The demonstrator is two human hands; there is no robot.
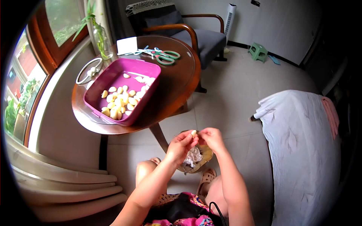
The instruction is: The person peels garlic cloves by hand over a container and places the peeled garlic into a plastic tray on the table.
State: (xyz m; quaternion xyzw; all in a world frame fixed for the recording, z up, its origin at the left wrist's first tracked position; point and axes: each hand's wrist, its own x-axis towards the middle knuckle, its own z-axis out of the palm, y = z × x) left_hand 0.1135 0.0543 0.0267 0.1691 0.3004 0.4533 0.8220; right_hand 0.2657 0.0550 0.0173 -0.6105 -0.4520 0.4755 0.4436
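Note:
My left hand point(181, 145) pinches a pale peeled garlic clove point(194, 133) between thumb and fingers. Close beside it, my right hand point(212, 138) is closed, its fingertips pressed together near the clove; whatever they hold is too small to make out. Below both hands is a yellowish waste bin point(206, 152) with papery white skins point(193, 156) in it, partly hidden by my hands. On the round table, a magenta plastic tub point(152, 69) contains many peeled garlic cloves point(118, 100), with whiter pieces point(145, 80) along its right side.
Green-handled scissors point(166, 57), a white box point(127, 46) and a glass vase point(100, 41) stand or lie on the wooden table point(184, 75). A grey armchair point(203, 41) is behind it. Cloth-covered furniture point(301, 150) is at right; a green stool point(258, 52) stands farther back.

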